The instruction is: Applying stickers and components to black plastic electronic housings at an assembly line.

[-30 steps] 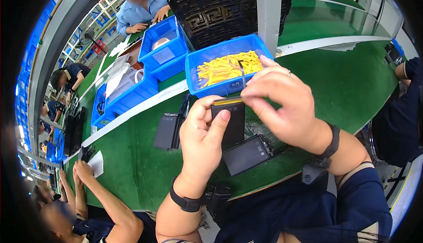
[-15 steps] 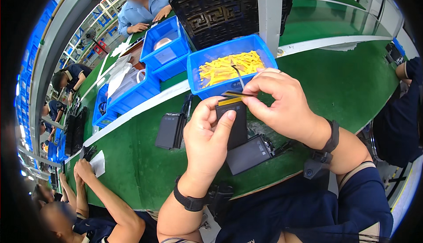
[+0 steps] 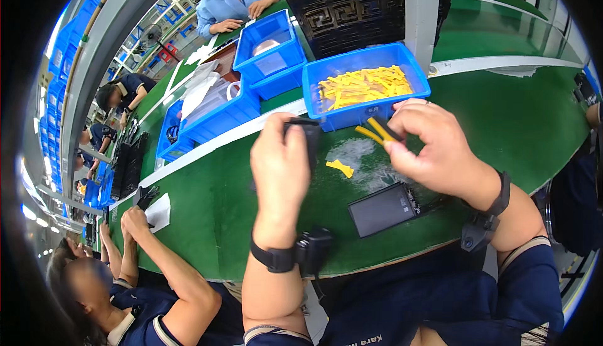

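Note:
My left hand (image 3: pixel 281 164) is closed round a flat black battery (image 3: pixel 309 140), held up over the green table and partly smeared by motion. Between the thumb and fingers of my right hand (image 3: pixel 433 142) are yellow strips (image 3: pixel 375 131) with a dark strip beside them. This hand is just in front of a blue bin (image 3: pixel 317 118) heaped with yellow strips (image 3: pixel 364 85). Two crossed yellow pieces (image 3: pixel 340 168) lie on the table between my hands. Nearer me, another black battery (image 3: pixel 384 209) lies flat, with dark leads at its right end.
Stacked blue bins (image 3: pixel 267 41) stand beyond, left of the strip bin. A metal post (image 3: pixel 419 16) rises behind it. At the left, a co-worker's hands (image 3: pixel 135 223) work by a white sheet (image 3: pixel 158 213). Another person in a blue shirt (image 3: pixel 235 4) sits across.
My hands have moved apart. The left has carried the battery left and up; the right has pulled away with yellow strips. Crossed yellow pieces now show on the table. The view has shifted.

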The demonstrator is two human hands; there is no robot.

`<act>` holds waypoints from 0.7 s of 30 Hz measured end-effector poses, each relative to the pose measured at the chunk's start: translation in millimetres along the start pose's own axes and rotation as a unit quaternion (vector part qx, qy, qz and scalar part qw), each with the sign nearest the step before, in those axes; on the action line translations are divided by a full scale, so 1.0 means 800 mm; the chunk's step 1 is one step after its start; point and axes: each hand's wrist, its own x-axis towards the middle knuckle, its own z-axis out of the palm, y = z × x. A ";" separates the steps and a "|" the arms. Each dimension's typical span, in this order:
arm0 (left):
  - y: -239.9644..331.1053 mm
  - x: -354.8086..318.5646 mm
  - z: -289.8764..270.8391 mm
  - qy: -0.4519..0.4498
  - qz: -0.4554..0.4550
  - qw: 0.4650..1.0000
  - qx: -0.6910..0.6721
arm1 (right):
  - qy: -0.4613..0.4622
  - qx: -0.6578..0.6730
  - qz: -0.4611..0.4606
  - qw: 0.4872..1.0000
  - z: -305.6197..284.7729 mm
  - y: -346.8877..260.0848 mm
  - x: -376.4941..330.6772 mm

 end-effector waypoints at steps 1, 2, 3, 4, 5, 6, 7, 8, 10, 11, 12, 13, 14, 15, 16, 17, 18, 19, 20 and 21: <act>-0.013 0.009 -0.020 -0.007 -0.025 0.997 0.071 | -0.021 0.012 0.034 0.999 0.002 0.000 0.003; -0.021 0.017 -0.033 -0.018 -0.047 0.989 0.137 | -0.019 0.015 0.033 0.999 0.001 0.001 0.004; -0.030 0.021 -0.039 -0.017 -0.046 0.989 0.140 | -0.035 0.020 0.058 0.998 0.001 0.002 0.004; -0.038 0.025 -0.042 -0.020 -0.045 0.978 0.205 | -0.053 0.025 0.081 0.995 0.002 0.004 0.004; -0.042 0.027 -0.046 -0.024 -0.046 0.962 0.269 | -0.067 0.016 0.090 0.994 0.001 0.004 0.005; -0.044 0.025 -0.047 -0.021 -0.046 0.961 0.273 | -0.066 0.020 0.088 0.994 0.000 0.005 0.005; -0.040 0.022 -0.044 -0.042 -0.036 0.940 0.336 | -0.068 0.015 0.094 0.993 0.000 0.005 0.005; -0.034 0.019 -0.042 -0.064 -0.026 0.915 0.397 | -0.071 0.009 0.101 0.992 -0.001 0.006 0.005; -0.026 0.015 -0.041 -0.149 -0.082 0.902 0.397 | -0.068 0.016 0.100 0.992 -0.001 0.006 0.005; -0.024 0.016 -0.041 -0.167 -0.099 0.896 0.400 | -0.067 0.013 0.097 0.993 -0.001 0.006 0.005; -0.021 0.017 -0.041 -0.186 -0.116 0.889 0.401 | -0.065 0.010 0.093 0.994 -0.002 0.006 0.004; -0.020 0.017 -0.041 -0.183 -0.118 0.888 0.404 | -0.064 0.003 0.092 0.994 -0.001 0.006 0.005; -0.020 0.016 -0.040 -0.178 -0.110 0.889 0.407 | -0.064 0.007 0.090 0.994 -0.001 0.006 0.005; -0.020 0.016 -0.041 -0.173 -0.102 0.890 0.410 | -0.066 0.006 0.090 0.994 0.000 0.006 0.006; -0.019 0.016 -0.040 -0.173 -0.103 0.889 0.411 | -0.068 0.004 0.092 0.993 0.000 0.006 0.005; -0.018 0.016 -0.039 -0.175 -0.103 0.889 0.412 | -0.068 0.005 0.091 0.993 0.001 0.006 0.005; -0.017 0.016 -0.039 -0.176 -0.103 0.888 0.412 | -0.064 0.001 0.086 0.994 0.002 0.007 0.004; -0.019 0.015 -0.038 -0.176 -0.104 0.888 0.412 | -0.061 -0.003 0.080 0.995 0.001 0.008 0.004; -0.022 0.013 -0.037 -0.153 -0.085 0.895 0.410 | -0.061 -0.003 0.080 0.995 0.001 0.007 0.005; -0.023 0.011 -0.037 -0.130 -0.066 0.901 0.408 | -0.066 0.015 0.095 0.993 0.001 0.007 0.005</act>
